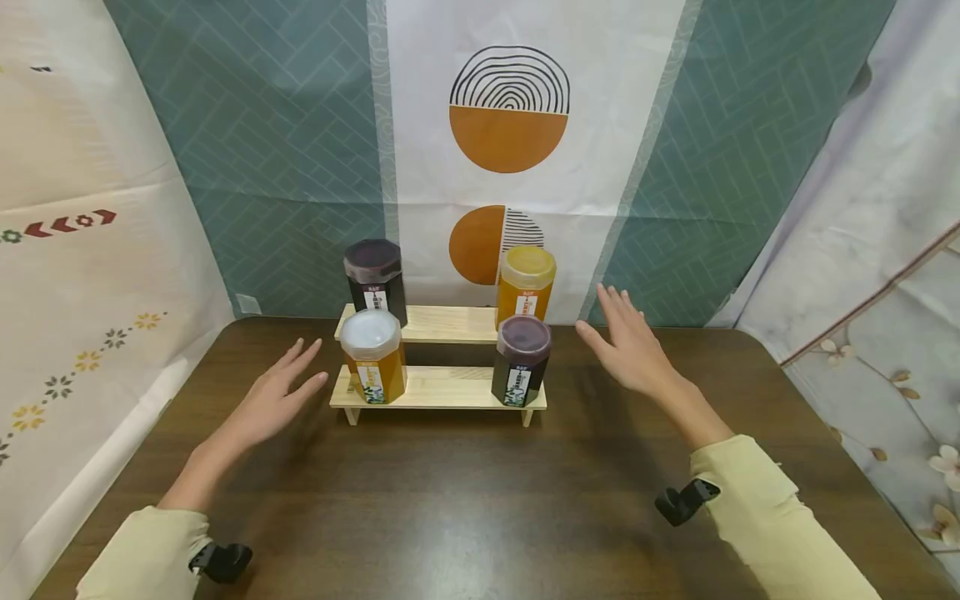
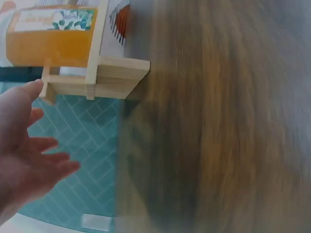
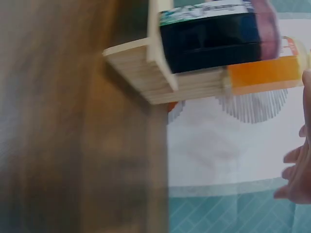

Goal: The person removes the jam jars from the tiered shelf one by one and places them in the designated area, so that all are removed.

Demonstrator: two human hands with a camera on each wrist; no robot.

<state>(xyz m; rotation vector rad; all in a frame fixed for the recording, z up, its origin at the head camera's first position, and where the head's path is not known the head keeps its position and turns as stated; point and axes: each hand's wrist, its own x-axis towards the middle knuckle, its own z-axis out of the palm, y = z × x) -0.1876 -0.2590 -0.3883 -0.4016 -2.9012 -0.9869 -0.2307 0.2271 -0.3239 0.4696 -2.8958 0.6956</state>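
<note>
A two-step wooden rack (image 1: 450, 387) stands on the table, with jars at both ends of each step. On the lower step, an amber jar with a whitish lid (image 1: 375, 358) is at the left and a dark jar with a purple lid (image 1: 522, 362) at the right. Behind them stand a dark jar (image 1: 375, 279) at the left and a yellow-orange jar (image 1: 527, 283) at the right. My left hand (image 1: 273, 400), fingers extended, is left of the rack and apart from it. My right hand (image 1: 628, 346) is held to the rack's right, fingers straight, touching nothing.
The brown table (image 1: 450, 500) reaches back to a teal and white patterned cloth (image 1: 292, 167). Light printed cloths hang at the left (image 1: 90, 317) and right (image 1: 885, 333). A small black device is strapped on each sleeve.
</note>
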